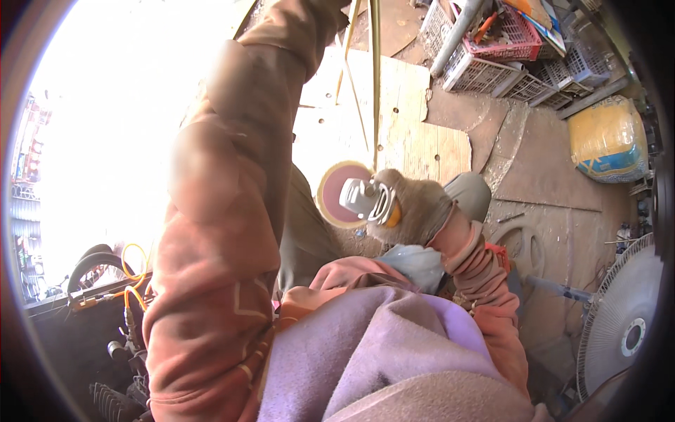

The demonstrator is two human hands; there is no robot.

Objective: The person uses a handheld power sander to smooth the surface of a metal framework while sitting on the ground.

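My right hand [415, 207], in a brown work glove, is closed round an angle grinder [362, 197] in front of my body. The grinder has a grey metal head, an orange part by the glove and a round pinkish disc [332, 193] with a pale rim. Just beyond the disc, the lower ends of thin metal bars [376, 84] come down from the top edge. My left arm [260, 91] reaches far forward in a dusty orange-brown sleeve. Only a dark sliver of my left hand [344, 17] shows at the top edge; its fingers are out of sight.
A pale board with holes [415, 148] lies on the brown floor. Plastic crates [485, 74] and a yellow wrapped bundle [608, 137] stand at the far right. A round fan [619, 330] is close on my right. An orange hose [130, 288] and a dark wheel [95, 264] are at left.
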